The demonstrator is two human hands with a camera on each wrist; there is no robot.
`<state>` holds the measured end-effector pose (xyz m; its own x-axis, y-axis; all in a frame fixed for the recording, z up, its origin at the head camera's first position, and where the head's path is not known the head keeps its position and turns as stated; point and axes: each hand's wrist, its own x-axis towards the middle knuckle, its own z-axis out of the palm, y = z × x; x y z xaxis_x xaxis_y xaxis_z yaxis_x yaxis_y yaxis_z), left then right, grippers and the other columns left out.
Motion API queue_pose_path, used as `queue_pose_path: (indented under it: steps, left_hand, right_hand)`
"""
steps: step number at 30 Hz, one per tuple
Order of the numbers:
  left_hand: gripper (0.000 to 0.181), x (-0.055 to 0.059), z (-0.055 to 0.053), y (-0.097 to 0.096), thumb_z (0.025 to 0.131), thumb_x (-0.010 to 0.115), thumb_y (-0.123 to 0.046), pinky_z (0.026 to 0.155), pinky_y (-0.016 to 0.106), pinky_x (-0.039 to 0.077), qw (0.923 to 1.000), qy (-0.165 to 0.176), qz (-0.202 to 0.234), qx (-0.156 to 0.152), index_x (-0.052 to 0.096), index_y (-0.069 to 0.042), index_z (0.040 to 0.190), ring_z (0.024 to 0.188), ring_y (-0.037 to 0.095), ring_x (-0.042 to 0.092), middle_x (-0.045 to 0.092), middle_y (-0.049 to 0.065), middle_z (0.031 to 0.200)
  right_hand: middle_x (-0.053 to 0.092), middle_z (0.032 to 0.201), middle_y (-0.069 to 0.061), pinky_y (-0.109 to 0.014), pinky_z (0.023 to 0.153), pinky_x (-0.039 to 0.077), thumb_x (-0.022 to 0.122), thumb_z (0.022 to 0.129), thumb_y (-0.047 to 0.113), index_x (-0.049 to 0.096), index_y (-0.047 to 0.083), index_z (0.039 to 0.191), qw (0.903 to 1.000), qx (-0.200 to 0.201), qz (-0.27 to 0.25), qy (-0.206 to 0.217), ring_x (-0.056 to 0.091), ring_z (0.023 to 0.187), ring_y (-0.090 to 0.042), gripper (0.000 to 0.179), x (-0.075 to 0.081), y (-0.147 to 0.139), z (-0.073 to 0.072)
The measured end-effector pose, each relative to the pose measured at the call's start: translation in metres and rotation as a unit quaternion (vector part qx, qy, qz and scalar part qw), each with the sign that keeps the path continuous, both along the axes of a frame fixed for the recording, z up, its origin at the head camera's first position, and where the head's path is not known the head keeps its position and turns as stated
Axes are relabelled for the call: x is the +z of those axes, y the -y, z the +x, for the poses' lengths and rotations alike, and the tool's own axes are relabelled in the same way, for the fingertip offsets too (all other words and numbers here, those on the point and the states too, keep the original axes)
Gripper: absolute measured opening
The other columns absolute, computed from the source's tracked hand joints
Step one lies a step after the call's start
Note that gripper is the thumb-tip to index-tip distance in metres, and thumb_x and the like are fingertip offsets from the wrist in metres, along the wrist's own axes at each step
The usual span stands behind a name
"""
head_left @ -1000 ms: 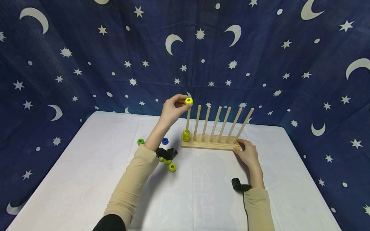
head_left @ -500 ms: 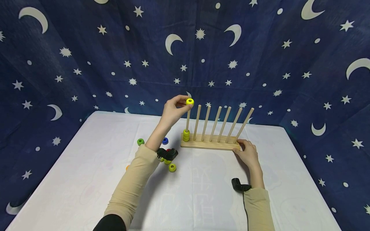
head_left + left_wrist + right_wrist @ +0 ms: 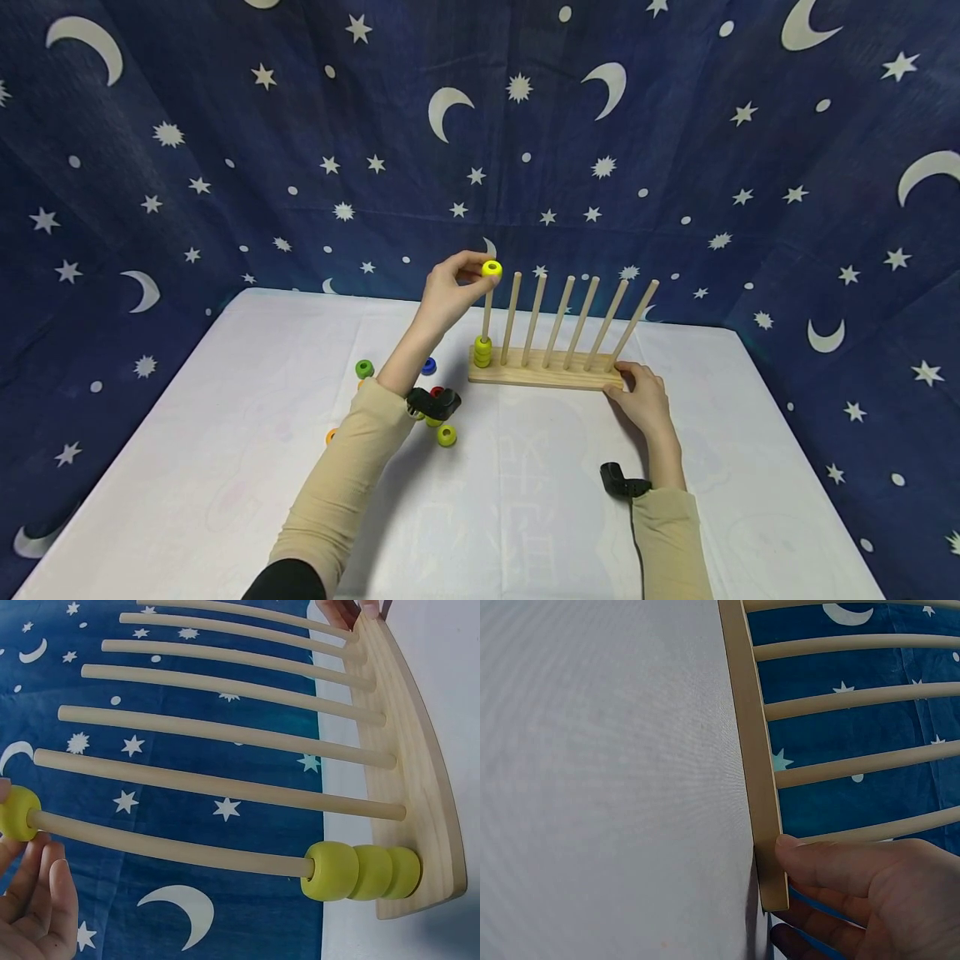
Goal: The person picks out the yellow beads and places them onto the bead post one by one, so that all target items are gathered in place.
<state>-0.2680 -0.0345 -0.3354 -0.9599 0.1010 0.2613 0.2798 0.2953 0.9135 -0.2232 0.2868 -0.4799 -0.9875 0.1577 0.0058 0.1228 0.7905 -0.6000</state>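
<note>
Thumb and fingers of my left hand [image 3: 447,292] pinch a yellow bead [image 3: 492,268] at the top of the leftmost peg [image 3: 487,317]. In the left wrist view, the peg's tip meets the hole of this bead [image 3: 18,813]. Lower on the same peg, three yellow beads [image 3: 334,870] are stacked against the wooden base [image 3: 424,765]. The other pegs carry no beads. My right hand [image 3: 643,398] grips the right end of the peg stand [image 3: 543,377], the thumb on its near side in the right wrist view and the other fingers partly hidden behind it.
Loose beads lie on the white-covered table [image 3: 540,500] around my left forearm: green [image 3: 364,368], blue [image 3: 428,366], red [image 3: 437,391], yellow [image 3: 446,435] and orange [image 3: 331,436]. The forearm hides part of this group. A dark blue star-patterned cloth [image 3: 525,125] hangs behind the table.
My left hand and the yellow bead it pinches have come down slightly at the top of the leftmost peg. The right hand stays on the end of the stand.
</note>
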Motion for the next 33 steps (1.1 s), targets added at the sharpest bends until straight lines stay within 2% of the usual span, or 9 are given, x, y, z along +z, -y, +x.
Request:
queue_pose_path:
  steps: [10,21,33]
  left_hand:
    - [0.034,-0.0013,-0.0006,0.0002,0.087,0.069,-0.018,0.085,0.035,0.050,1.0000,0.001,-0.002,0.000,0.065,-0.010,0.119,0.100,0.023,0.060,0.066,0.010,0.109]
    - [0.031,0.0006,-0.0007,0.0023,0.088,0.068,-0.019,0.085,0.037,0.051,0.9999,-0.007,0.012,-0.005,0.066,-0.010,0.118,0.099,0.024,0.062,0.067,0.011,0.106]
    - [0.029,-0.0014,0.0052,0.0092,0.088,0.068,-0.024,0.090,0.041,0.050,0.9999,-0.006,0.009,-0.004,0.067,-0.013,0.115,0.103,0.022,0.061,0.068,0.008,0.108]
  right_hand:
    - [0.050,0.135,-0.027,-0.059,0.105,0.029,0.066,0.087,0.019,0.050,-0.003,0.134,0.9999,0.005,-0.003,-0.011,0.039,0.123,-0.044,0.054,-0.0019,-0.0006,0.0000]
    - [0.048,0.137,-0.027,-0.060,0.107,0.027,0.064,0.088,0.019,0.048,-0.002,0.135,1.0000,-0.002,-0.003,0.000,0.037,0.127,-0.044,0.054,-0.0014,-0.0007,-0.0021]
    - [0.048,0.137,-0.027,-0.061,0.106,0.027,0.065,0.087,0.018,0.049,-0.002,0.135,1.0000,-0.002,-0.005,-0.005,0.036,0.127,-0.045,0.055,-0.0029,-0.0011,-0.0013]
